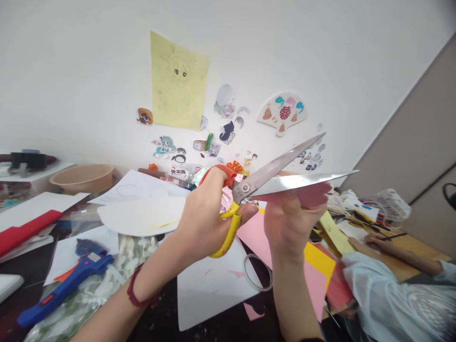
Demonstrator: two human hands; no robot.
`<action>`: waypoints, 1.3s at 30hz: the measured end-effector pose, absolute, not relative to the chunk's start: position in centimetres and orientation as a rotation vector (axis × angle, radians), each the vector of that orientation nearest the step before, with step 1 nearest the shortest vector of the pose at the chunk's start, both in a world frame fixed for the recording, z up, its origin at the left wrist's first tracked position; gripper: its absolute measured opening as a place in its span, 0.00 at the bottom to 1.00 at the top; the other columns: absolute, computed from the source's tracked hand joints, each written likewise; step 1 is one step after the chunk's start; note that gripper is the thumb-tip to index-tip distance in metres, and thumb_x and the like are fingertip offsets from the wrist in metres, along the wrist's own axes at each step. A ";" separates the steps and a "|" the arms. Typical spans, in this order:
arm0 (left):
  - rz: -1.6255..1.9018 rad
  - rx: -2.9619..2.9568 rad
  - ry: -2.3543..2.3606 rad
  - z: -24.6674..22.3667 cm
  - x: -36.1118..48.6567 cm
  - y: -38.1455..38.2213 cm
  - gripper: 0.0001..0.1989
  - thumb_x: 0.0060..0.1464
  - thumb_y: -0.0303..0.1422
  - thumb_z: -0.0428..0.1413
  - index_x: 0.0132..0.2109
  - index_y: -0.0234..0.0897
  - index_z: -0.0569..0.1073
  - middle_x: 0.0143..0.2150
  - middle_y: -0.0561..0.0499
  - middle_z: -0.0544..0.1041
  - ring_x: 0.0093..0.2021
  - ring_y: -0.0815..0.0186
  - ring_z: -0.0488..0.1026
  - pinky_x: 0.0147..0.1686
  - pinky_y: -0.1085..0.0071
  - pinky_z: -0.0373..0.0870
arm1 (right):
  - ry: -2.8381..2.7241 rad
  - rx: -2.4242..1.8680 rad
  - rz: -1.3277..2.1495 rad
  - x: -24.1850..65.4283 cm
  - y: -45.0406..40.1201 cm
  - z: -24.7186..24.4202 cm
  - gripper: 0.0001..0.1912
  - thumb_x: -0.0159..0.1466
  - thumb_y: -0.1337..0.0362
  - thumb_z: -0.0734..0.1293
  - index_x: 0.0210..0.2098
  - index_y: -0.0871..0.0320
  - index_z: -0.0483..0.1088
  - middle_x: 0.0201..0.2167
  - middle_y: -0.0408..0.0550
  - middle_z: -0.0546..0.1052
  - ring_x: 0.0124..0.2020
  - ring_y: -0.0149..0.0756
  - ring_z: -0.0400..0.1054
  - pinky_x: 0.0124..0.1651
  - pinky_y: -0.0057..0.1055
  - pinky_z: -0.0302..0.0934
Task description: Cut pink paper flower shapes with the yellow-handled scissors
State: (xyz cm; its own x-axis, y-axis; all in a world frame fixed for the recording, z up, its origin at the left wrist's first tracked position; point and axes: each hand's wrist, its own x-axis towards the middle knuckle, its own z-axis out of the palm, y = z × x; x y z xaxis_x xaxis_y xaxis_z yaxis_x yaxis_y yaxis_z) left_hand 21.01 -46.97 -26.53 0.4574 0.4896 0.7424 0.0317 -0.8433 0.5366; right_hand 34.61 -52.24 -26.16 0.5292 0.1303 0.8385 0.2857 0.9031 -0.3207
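My left hand (204,216), with a dark red band at its wrist, is closed round the red and yellow handles of large scissors (265,175). The metal blades stand apart and point right. Behind the lower blade, my right hand (290,223) grips a pink paper piece (315,194) with a rounded edge. That blade hides part of the pink piece and of the fingers. Beneath the hands lie a white sheet (213,294), pink paper (256,232), a pink scrap (253,311) and a silver ring (258,287).
A blue glue gun (67,285) lies at left over clear plastic packaging. Behind it are white paper sheets (138,209), a red strip (28,232) and a tan bowl (83,178). At right, another person's sleeve (370,280) and hand reach over a wooden table. Stickers dot the wall.
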 end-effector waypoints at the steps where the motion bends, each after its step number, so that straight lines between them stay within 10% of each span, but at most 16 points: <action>1: 1.353 2.258 0.439 -26.4 21.0 -47.0 0.16 0.56 0.42 0.56 0.41 0.39 0.60 0.40 0.50 0.68 0.34 0.64 0.63 0.33 0.64 0.60 | -1.020 -0.448 -0.094 34.6 -52.2 -26.1 0.07 0.52 0.61 0.80 0.28 0.51 0.80 0.26 0.40 0.79 0.28 0.33 0.73 0.34 0.34 0.73; 39: 1.343 2.409 0.370 -25.6 20.2 -47.1 0.17 0.58 0.46 0.59 0.36 0.40 0.63 0.26 0.58 0.62 0.25 0.69 0.56 0.26 0.70 0.55 | -1.242 -0.512 -0.117 37.2 -53.0 -25.3 0.07 0.55 0.54 0.79 0.31 0.45 0.80 0.28 0.41 0.79 0.30 0.37 0.73 0.35 0.37 0.70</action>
State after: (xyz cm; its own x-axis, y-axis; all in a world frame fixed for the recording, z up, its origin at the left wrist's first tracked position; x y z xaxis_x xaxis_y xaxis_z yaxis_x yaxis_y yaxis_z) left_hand 20.20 -47.14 -25.58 0.5148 0.3923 0.7623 0.0529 -0.9020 0.4284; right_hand 37.15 -52.95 -25.25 0.3332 0.1879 0.9239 0.3573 0.8817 -0.3082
